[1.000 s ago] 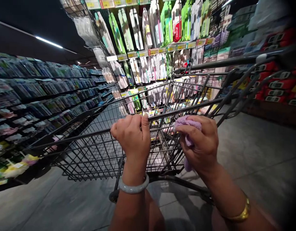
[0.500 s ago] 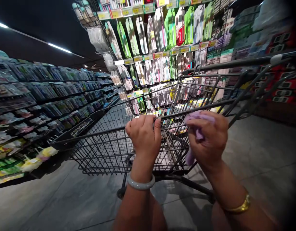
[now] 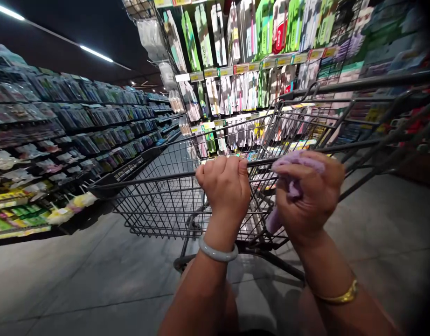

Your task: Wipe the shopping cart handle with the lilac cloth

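A dark wire shopping cart [image 3: 159, 205] stands sideways in front of me. My left hand [image 3: 225, 186] is closed around the cart's top side rail, its knuckles upward; a pale bangle [image 3: 218, 252] circles that wrist. To its right, my right hand [image 3: 311, 200] grips a crumpled purple cloth [image 3: 299, 163] against the same rail. One end of the cloth hangs below the fist beside the cart's wire side. How much of the rail lies inside the right hand is hidden by the cloth and fingers. A gold-coloured bracelet [image 3: 341, 295] sits on the right wrist.
Behind the cart rises a rack of hanging toothbrush-like packs [image 3: 267, 28]. Long shelves of packaged goods [image 3: 96, 116] run along the left side of the aisle. The cart's handle [image 3: 376, 83] extends to the right. Grey floor [image 3: 96, 280] lies below.
Both hands appear slightly further right, the left having slid along or regripped the rail toward the right hand. The view has tilted down a little. The right hand keeps the cloth.
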`<state>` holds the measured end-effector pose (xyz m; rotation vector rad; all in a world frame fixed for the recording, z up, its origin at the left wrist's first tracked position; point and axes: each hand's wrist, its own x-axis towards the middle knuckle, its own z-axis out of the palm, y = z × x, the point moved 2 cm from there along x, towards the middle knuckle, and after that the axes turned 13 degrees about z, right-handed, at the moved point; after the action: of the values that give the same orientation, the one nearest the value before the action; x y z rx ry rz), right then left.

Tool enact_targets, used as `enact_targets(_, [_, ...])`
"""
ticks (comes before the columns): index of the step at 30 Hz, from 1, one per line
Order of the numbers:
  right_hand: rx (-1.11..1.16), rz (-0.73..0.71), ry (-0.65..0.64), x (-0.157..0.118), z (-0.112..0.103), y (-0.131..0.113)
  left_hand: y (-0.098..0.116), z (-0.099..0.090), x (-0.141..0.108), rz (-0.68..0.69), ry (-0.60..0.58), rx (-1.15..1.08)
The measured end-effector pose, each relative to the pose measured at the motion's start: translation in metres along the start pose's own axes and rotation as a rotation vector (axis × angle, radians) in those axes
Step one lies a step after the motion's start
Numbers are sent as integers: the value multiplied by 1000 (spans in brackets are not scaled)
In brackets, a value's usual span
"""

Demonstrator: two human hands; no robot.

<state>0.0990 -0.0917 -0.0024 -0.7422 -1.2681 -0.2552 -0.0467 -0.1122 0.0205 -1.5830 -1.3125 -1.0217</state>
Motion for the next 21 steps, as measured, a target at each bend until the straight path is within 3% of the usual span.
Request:
enact_targets(5, [32,-204,-102,-4,8,-6,6,1,-2,52,10,-56])
enact_targets(10, [-22,-43,14,7,-7,13,12,2,-4,123,15,-112])
enact_targets(13, [-41,14,19,7,-10,10,15,4,-4,146,26,-121])
enact_targets(17, [-29,-112,-69,-2,-1,0,19,7,-4,147,55,-139])
enact_targets(19, [-29,-201,-95,-2,-1,2,20,8,-4,145,63,-143])
enact_targets(21, [-40,-197,-75,3,-5,11,20,9,-5,142,62,-141])
